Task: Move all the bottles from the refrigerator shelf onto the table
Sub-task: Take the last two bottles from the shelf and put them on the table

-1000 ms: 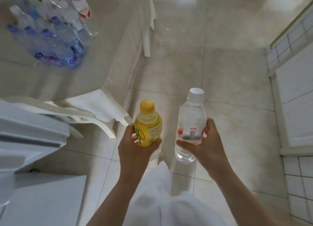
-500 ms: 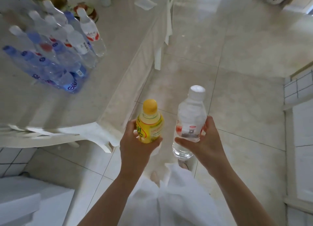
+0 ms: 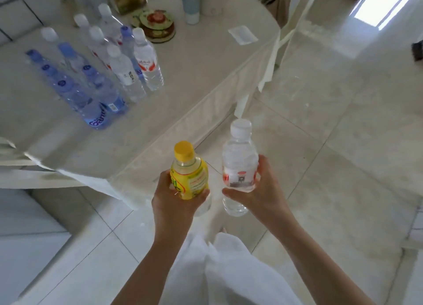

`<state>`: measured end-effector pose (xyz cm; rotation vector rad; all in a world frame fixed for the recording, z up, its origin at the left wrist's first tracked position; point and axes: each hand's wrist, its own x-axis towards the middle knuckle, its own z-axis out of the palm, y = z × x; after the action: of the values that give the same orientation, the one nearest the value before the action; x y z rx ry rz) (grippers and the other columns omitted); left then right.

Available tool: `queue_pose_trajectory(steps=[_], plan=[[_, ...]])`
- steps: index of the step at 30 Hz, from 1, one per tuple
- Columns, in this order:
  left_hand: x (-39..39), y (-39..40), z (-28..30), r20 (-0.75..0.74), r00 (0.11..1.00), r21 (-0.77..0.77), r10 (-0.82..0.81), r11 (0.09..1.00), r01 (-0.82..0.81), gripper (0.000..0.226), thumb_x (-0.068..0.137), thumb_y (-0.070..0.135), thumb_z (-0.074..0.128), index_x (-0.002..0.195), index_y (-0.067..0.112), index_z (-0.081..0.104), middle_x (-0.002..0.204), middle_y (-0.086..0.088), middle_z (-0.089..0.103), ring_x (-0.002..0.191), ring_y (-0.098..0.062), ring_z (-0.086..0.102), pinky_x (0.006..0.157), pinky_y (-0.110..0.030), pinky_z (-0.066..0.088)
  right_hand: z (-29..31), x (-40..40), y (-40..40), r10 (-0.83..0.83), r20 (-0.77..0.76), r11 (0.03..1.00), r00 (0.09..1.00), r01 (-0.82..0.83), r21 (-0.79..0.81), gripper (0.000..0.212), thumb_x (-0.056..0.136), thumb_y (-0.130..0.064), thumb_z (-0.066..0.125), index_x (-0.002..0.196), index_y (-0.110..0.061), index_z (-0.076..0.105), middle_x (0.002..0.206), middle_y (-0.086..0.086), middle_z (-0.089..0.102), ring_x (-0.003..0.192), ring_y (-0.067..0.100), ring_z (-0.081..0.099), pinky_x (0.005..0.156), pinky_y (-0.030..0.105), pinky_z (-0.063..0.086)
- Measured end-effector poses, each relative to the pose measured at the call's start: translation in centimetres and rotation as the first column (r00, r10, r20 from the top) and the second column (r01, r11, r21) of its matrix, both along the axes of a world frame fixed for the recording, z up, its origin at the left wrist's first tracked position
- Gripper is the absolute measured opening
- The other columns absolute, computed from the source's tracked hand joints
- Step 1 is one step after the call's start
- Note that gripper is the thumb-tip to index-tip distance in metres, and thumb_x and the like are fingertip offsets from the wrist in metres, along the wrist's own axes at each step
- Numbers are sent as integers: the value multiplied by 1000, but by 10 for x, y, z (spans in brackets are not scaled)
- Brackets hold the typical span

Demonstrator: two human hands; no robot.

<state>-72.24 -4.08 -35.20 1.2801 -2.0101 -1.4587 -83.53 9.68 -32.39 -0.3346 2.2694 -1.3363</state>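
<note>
My left hand (image 3: 172, 204) grips a yellow bottle (image 3: 189, 170) with a yellow cap, held upright just off the table's near corner. My right hand (image 3: 263, 188) grips a clear water bottle (image 3: 239, 165) with a white cap and a red-and-white label, upright over the floor. The table (image 3: 187, 94), covered with a pale cloth, lies ahead and to the left. On it stands a cluster of several water bottles (image 3: 100, 76), some blue-capped, some white-capped.
At the table's far side sit a round decorated tin (image 3: 158, 26), a pale tumbler (image 3: 190, 3) and a white paper slip (image 3: 243, 35). A white chair (image 3: 13, 167) stands at the left. Pale tiled floor (image 3: 332, 133) stretches to the right.
The view has swung left and up toward the table, so the table and its bottles fill more of the frame. Both hands keep their bottles and have come nearer the table's edge.
</note>
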Motion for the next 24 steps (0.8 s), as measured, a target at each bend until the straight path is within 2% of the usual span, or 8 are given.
queue_pose_trajectory(steps=[3, 4, 8, 9, 13, 16, 19, 24], plan=[[-12, -2, 0, 6, 998, -6, 56, 998, -56, 60, 53, 25, 94, 96, 36, 53, 89, 14, 67, 84, -11, 67, 76, -45, 59, -1, -27, -12, 54, -8, 999, 999, -53, 9, 79, 54, -20, 91, 113, -31, 39, 99, -15, 59, 88, -2, 60, 69, 16, 45], [-16, -5, -1, 8, 997, -4, 83, 997, -83, 59, 53, 26, 94, 95, 37, 54, 88, 15, 68, 84, -10, 67, 76, -44, 59, -3, -36, -17, 69, -9, 998, 998, -69, 15, 80, 53, -21, 91, 111, -34, 38, 96, -18, 58, 86, -6, 58, 67, 16, 44], [-33, -27, -6, 10, 982, 12, 189, 982, -189, 60, 52, 23, 94, 97, 31, 57, 86, 12, 70, 82, -15, 68, 76, -48, 57, -14, -66, -45, 74, -23, 997, 997, -74, 26, 76, 38, -37, 86, 93, -55, 36, 90, -19, 59, 86, 8, 63, 78, 42, 54], [-38, -34, -7, 14, 978, 11, 207, 978, -207, 60, 51, 24, 95, 96, 31, 57, 85, 13, 70, 81, -16, 68, 76, -48, 57, -16, -73, -53, 89, -26, 996, 996, -89, 23, 75, 38, -37, 85, 91, -56, 36, 90, -20, 59, 87, 8, 64, 79, 44, 54], [-64, -73, -10, 14, 965, -12, 260, 966, -260, 58, 49, 24, 95, 89, 36, 53, 79, 16, 67, 79, -8, 66, 75, -46, 57, -21, -104, -94, 150, -30, 989, 988, -150, 1, 74, 49, -21, 91, 95, -47, 38, 93, -15, 60, 85, 1, 62, 75, 35, 53], [-85, -109, -10, 9, 965, -48, 262, 964, -261, 60, 53, 18, 94, 96, 27, 54, 80, 17, 63, 76, -5, 63, 72, -42, 55, -21, -125, -131, 180, -43, 984, 983, -180, -8, 74, 53, -15, 89, 102, -40, 40, 91, -15, 60, 78, -9, 60, 68, 22, 47], [-102, -143, -12, 13, 965, -89, 261, 962, -259, 63, 53, 21, 94, 102, 22, 54, 82, 19, 61, 78, -19, 63, 69, -35, 52, -19, -141, -166, 197, -68, 980, 978, -198, -10, 77, 53, -14, 89, 110, -32, 41, 91, -18, 60, 79, -9, 60, 70, 23, 48], [-130, -189, -12, 17, 967, -113, 254, 962, -250, 59, 56, 25, 92, 98, 29, 51, 79, 24, 57, 75, -11, 58, 66, -24, 39, -24, -165, -216, 204, -136, 979, 970, -205, 6, 80, 50, -16, 91, 114, -25, 44, 92, -21, 57, 81, -10, 58, 71, 20, 46]])
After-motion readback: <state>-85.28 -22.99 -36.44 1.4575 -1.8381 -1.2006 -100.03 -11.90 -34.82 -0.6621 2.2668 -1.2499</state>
